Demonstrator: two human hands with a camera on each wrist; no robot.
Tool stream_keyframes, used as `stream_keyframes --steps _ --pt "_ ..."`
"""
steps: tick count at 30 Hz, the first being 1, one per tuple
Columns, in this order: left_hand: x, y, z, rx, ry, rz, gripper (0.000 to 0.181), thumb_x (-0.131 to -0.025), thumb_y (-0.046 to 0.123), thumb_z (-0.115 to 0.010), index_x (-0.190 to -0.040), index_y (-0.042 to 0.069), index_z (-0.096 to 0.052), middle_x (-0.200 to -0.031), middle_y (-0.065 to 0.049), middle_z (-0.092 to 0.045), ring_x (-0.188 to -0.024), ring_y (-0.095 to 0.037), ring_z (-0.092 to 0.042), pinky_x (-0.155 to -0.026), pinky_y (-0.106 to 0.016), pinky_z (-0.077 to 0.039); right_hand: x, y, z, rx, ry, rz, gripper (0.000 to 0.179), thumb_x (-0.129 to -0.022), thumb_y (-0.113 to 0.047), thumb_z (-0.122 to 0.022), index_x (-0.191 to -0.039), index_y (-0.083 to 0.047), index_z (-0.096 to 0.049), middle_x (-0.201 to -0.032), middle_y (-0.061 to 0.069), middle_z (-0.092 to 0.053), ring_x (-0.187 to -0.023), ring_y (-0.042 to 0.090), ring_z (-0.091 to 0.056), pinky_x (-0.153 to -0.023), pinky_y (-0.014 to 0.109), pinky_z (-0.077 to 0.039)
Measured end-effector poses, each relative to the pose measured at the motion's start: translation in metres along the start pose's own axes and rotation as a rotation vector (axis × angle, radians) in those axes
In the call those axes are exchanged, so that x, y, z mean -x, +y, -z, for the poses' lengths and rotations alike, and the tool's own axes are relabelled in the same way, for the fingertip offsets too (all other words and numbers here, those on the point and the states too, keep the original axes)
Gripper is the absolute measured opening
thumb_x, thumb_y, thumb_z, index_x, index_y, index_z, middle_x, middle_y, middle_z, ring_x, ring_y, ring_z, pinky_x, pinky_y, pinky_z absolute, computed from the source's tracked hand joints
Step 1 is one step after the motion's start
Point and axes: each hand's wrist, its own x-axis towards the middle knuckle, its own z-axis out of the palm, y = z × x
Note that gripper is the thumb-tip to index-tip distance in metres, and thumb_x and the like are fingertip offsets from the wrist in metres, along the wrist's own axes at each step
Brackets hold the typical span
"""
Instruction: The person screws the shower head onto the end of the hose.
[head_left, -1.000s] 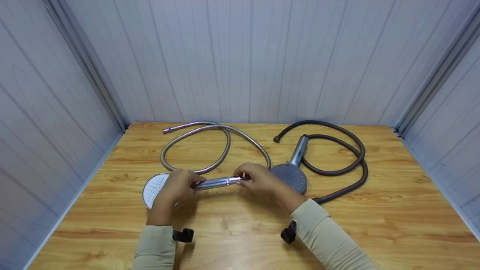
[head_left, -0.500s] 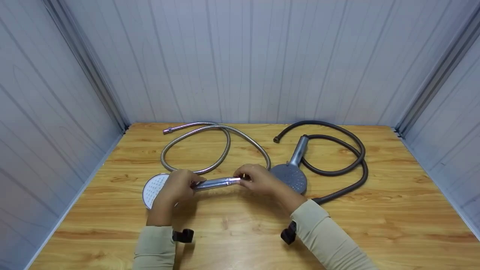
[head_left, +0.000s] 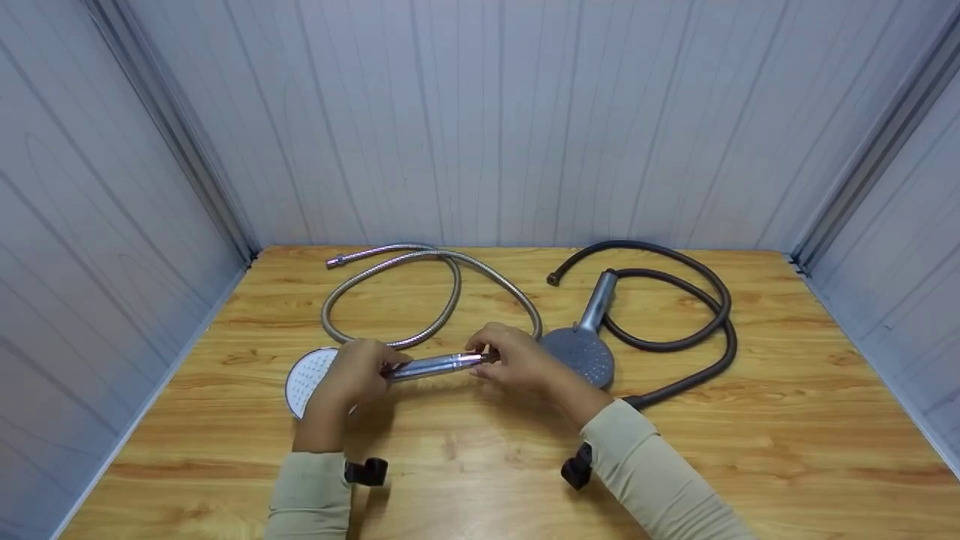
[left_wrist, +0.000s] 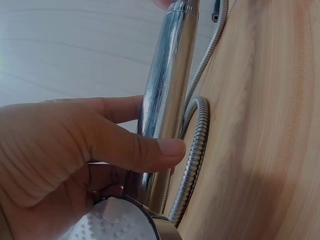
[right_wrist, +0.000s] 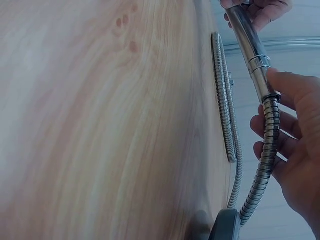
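The chrome shower (head_left: 427, 366) was gripped at its handle by the left hand (head_left: 360, 373), above the wooden table (head_left: 465, 495); its hose (right_wrist: 261, 175) was pinched at the collar (right_wrist: 261, 82) by the right hand (head_left: 519, 361). Judging by this hold, the collar could be cross-threaded by a skewed twist, and the grey shower (head_left: 576, 351) could be nudged by the nearby right forearm (head_left: 581, 396). The table was enclosed by panelled walls (head_left: 480, 127).

Soft, even light here; glare glazes the counter (head_left: 457, 491) at six o'clock, shadows faint, wrist views hazy!
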Motion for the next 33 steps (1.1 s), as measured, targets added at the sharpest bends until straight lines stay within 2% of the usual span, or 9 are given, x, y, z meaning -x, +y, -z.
stream_keyframes --steps 3,6,13,16,24,33 --pt "-0.0001 0.0013 0.0002 0.018 -0.029 0.047 0.042 -0.072 -0.013 -0.067 -0.100 0.015 -0.080 -0.077 0.003 -0.067 -0.066 -0.016 -0.051 -0.061 -0.033 -0.042 0.0006 0.0007 0.0002 0.002 0.022 0.029 0.024 -0.083 -0.010 -0.077 -0.103 -0.006 -0.066 -0.095 0.004 -0.060 -0.083 0.015 -0.058 -0.074 0.026 -0.050" --pt "-0.0002 0.0013 0.0005 0.026 -0.039 0.061 0.042 -0.072 -0.013 -0.067 -0.100 0.015 -0.079 -0.078 0.004 -0.067 -0.068 -0.016 -0.052 -0.062 -0.033 -0.043 0.0006 0.0011 0.0001 0.011 0.028 0.052 0.022 -0.082 -0.007 -0.077 -0.100 -0.006 -0.065 -0.094 0.005 -0.061 -0.083 0.016 -0.059 -0.074 0.026 -0.051" --pt "0.0008 -0.0005 0.0004 0.003 0.013 -0.029 0.036 -0.071 -0.008 -0.071 -0.100 0.012 -0.079 -0.069 0.003 -0.063 -0.061 -0.013 -0.048 -0.058 -0.032 -0.041 -0.0004 0.0021 0.0012 0.023 0.030 0.103 0.020 -0.083 -0.006 -0.076 -0.099 -0.004 -0.065 -0.092 0.008 -0.063 -0.081 0.017 -0.060 -0.071 0.027 -0.050" --pt "0.0014 0.0000 0.0007 0.005 0.018 -0.036 0.035 -0.071 -0.006 -0.073 -0.100 0.011 -0.079 -0.068 0.003 -0.062 -0.061 -0.013 -0.047 -0.057 -0.032 -0.041 -0.0007 0.0025 0.0012 0.022 0.019 0.103 0.018 -0.084 -0.007 -0.075 -0.100 -0.004 -0.066 -0.092 0.007 -0.064 -0.081 0.017 -0.060 -0.071 0.026 -0.050" --pt "0.0015 0.0023 0.0017 0.013 -0.007 0.016 0.034 -0.071 -0.006 -0.075 -0.099 0.013 -0.080 -0.071 0.003 -0.063 -0.063 -0.015 -0.050 -0.060 -0.033 -0.042 0.0004 0.0020 0.0016 0.010 0.018 0.093 0.015 -0.086 -0.010 -0.073 -0.099 -0.004 -0.068 -0.091 0.006 -0.066 -0.080 0.017 -0.060 -0.070 0.029 -0.050" --pt "0.0017 0.0038 0.0032 0.027 -0.027 0.057 0.035 -0.072 -0.005 -0.076 -0.101 0.015 -0.079 -0.074 0.005 -0.065 -0.066 -0.015 -0.051 -0.061 -0.033 -0.043 0.0003 0.0008 0.0013 -0.032 0.003 0.046 0.015 -0.087 -0.009 -0.072 -0.100 -0.004 -0.069 -0.092 0.004 -0.067 -0.081 0.015 -0.061 -0.073 0.029 -0.051"
